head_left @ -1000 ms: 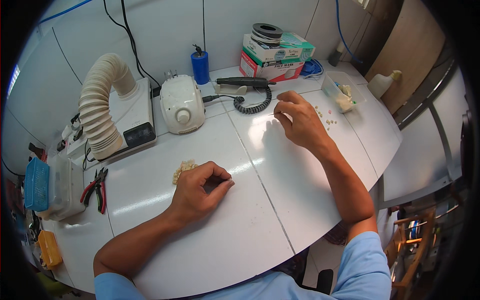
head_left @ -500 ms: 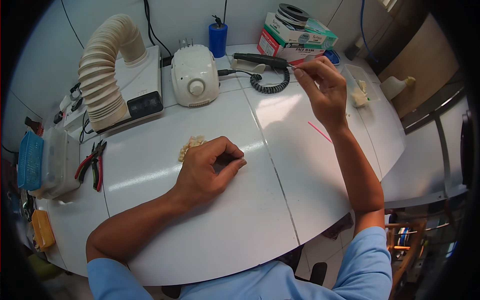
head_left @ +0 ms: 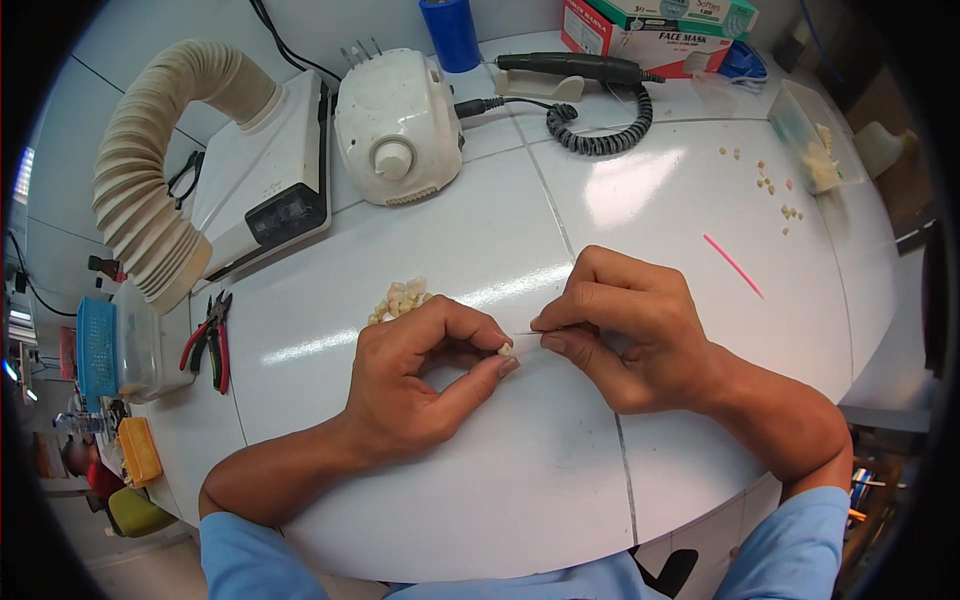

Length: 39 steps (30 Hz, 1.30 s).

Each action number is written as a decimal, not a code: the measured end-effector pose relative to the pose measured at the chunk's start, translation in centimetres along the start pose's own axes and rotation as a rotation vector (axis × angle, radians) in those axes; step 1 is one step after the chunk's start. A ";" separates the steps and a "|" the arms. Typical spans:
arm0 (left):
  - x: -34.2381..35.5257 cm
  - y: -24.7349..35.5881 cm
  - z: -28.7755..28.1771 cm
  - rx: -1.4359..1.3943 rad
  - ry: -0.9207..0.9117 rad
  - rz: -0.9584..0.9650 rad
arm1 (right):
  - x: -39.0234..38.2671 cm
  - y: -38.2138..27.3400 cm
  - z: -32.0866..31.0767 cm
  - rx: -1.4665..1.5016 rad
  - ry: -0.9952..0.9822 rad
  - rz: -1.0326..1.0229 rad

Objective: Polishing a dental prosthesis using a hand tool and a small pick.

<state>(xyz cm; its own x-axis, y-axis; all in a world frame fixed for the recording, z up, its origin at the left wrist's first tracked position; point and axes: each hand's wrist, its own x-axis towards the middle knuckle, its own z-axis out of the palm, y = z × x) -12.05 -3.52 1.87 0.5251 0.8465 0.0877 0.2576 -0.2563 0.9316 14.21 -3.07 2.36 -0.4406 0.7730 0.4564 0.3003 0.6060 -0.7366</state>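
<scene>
My left hand [head_left: 420, 375] pinches a small cream-coloured piece [head_left: 506, 351] between thumb and fingertips, above the white table [head_left: 500, 500]. Facing it, my right hand [head_left: 635, 330] is closed on a thin needle-like pin [head_left: 524, 333], whose tip points at the piece. Whether the tip touches the piece is too small to tell. Just beyond my left hand lies a heap of similar cream pieces [head_left: 402, 297], partly hidden by the knuckles.
A pink stick [head_left: 733, 265] and scattered small pieces [head_left: 765, 178] lie right, near a clear tub [head_left: 815, 140]. Behind stand a white control box [head_left: 395, 130], a black handpiece [head_left: 570, 67] and a ribbed hose unit [head_left: 150, 170]. Red-handled pliers [head_left: 212, 340] lie left.
My right hand has come down from the back right to meet my left hand at the middle. The view has shifted. The piece in my left fingertips now shows.
</scene>
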 end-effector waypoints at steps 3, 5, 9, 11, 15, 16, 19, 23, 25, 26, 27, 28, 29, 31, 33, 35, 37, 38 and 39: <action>0.1 0.0 0.0 -0.019 0.006 0.022 | 0.0 -0.1 -0.1 0.019 -0.067 0.031; 0.0 0.2 -0.1 -0.005 0.002 0.020 | 0.0 0.1 0.1 0.000 -0.088 0.000; 0.2 0.3 -0.2 0.038 -0.002 0.080 | -0.1 0.1 0.4 0.008 -0.089 -0.015; 0.2 0.2 -0.2 0.038 -0.006 0.078 | -0.1 0.2 0.5 0.019 -0.080 -0.012; 0.2 0.3 -0.3 0.037 -0.006 0.083 | 0.0 0.3 0.6 -0.020 -0.085 -0.053; 0.1 0.2 -0.3 0.037 -0.007 0.081 | 0.1 0.4 0.7 -0.039 -0.078 -0.077; 0.2 0.1 -0.1 0.038 0.035 0.106 | -0.2 0.5 0.8 -0.038 -0.064 -0.092; 0.3 0.7 -0.4 0.125 -0.045 0.101 | -0.2 0.5 1.0 -0.044 -0.054 -0.135; 0.3 0.7 -0.5 0.143 -0.049 0.112 | -0.2 0.5 0.9 -0.028 -0.057 -0.128; 0.3 0.6 -0.5 0.139 -0.046 0.114 | -0.2 0.5 1.0 -0.027 -0.053 -0.128; 0.3 0.5 -0.4 0.133 -0.043 0.116 | -0.3 0.3 1.0 -0.019 -0.072 -0.113; 0.3 0.5 -0.4 0.134 -0.046 0.116 | -0.4 0.2 1.0 -0.011 -0.090 -0.098; 0.2 0.5 -0.4 0.137 -0.050 0.119 | -0.4 0.1 0.9 -0.012 -0.088 -0.097; 0.3 0.5 -0.4 0.143 -0.055 0.122 | -0.4 0.1 0.8 0.001 -0.089 -0.092; 0.3 0.5 -0.4 0.146 -0.055 0.132 | -0.4 0.1 0.9 0.010 -0.090 -0.089; 0.3 0.5 -0.4 0.144 -0.059 0.132 | -0.4 0.2 0.9 0.019 -0.091 -0.085; 0.3 0.5 -0.4 0.145 -0.059 0.133 | -0.4 0.2 0.9 0.027 -0.089 -0.090; 0.3 0.5 -0.4 0.142 -0.052 0.137 | -0.4 0.1 0.9 0.026 -0.088 -0.091; 0.2 0.4 -0.4 0.139 -0.046 0.141 | -0.4 0.2 1.0 0.032 -0.094 -0.089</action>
<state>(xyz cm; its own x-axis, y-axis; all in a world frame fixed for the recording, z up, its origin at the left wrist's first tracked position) -12.13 -3.24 2.44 0.5996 0.7764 0.1942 0.2867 -0.4350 0.8536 13.62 -3.46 1.58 -0.5425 0.6944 0.4727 0.2295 0.6639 -0.7118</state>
